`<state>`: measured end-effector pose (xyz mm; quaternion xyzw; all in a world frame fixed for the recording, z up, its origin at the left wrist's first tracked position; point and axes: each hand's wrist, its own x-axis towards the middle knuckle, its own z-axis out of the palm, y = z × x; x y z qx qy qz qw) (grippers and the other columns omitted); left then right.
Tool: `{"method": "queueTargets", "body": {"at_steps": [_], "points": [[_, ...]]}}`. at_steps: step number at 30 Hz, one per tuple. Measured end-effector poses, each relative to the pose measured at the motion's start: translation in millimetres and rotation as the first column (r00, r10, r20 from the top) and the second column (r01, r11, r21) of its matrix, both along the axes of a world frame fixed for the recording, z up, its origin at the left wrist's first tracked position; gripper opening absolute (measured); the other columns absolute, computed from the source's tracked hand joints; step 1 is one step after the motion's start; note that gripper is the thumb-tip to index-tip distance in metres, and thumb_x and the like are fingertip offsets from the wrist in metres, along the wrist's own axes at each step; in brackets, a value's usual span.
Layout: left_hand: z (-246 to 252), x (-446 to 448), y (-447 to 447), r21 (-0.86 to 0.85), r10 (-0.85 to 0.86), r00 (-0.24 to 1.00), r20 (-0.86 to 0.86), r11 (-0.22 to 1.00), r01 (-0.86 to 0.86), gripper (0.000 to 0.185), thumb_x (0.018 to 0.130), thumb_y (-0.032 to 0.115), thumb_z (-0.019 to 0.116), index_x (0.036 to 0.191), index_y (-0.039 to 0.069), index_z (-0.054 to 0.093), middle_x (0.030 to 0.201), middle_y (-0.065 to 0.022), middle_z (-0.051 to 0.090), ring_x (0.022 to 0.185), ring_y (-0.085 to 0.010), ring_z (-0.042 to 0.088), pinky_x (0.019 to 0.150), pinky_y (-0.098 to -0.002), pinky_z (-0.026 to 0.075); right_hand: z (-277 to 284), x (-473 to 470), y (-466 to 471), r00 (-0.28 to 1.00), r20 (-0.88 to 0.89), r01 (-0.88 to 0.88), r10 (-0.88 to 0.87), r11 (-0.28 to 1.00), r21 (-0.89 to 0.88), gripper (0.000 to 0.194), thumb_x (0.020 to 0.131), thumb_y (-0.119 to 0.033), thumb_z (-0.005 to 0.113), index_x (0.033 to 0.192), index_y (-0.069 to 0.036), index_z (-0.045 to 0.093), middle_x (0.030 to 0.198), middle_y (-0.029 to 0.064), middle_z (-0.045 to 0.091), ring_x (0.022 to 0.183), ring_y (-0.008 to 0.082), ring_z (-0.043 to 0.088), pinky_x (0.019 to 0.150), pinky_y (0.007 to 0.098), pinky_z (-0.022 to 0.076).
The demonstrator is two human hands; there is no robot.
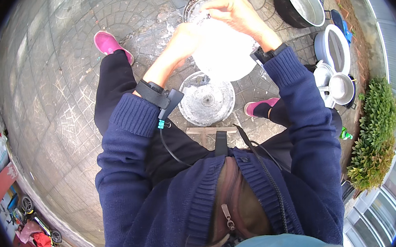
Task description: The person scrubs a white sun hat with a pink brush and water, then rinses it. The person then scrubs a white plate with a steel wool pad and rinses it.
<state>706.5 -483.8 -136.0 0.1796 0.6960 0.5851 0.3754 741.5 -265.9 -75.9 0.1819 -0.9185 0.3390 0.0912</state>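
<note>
A round, flat metal-looking disc, blown out to white by glare, is tilted in front of me. My left hand is curled at its upper left edge; glare washes out the fingertips. Thumb and forefinger of my right hand pinch a small dark piece at the disc's upper part. What this piece is, I cannot tell. Partly hidden behind my hands lies a round, blackened metal pan or lid. Closer to me, a scuffed round pot lid with a central hole or fitting lies on the paving.
At right stand a large dark-sided pot, a pale oval-looking basin and smaller saucepans. A leafy shrub borders the wall. Wood lies before my lap. My pink shoes rest on patterned paving.
</note>
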Motion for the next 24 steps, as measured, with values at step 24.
{"method": "queueTargets", "body": {"at_steps": [24], "points": [[-0.1,-7.6,-11.8,0.063,0.011,0.999,0.039,0.998,-0.014,0.024,0.085,0.001,0.061,0.106,-0.003,0.07,0.095,-0.0051,0.07,0.086,-0.0132,0.065,0.078,-0.0291,0.052,-43.6,24.4,38.2,0.948,0.304,0.021,0.096,0.933,-0.36,0.028,0.094,-0.016,0.064,0.118,0.0,0.063,0.107,0.0089,0.07,0.095,0.0131,0.063,0.086,0.0303,0.0523]]}}
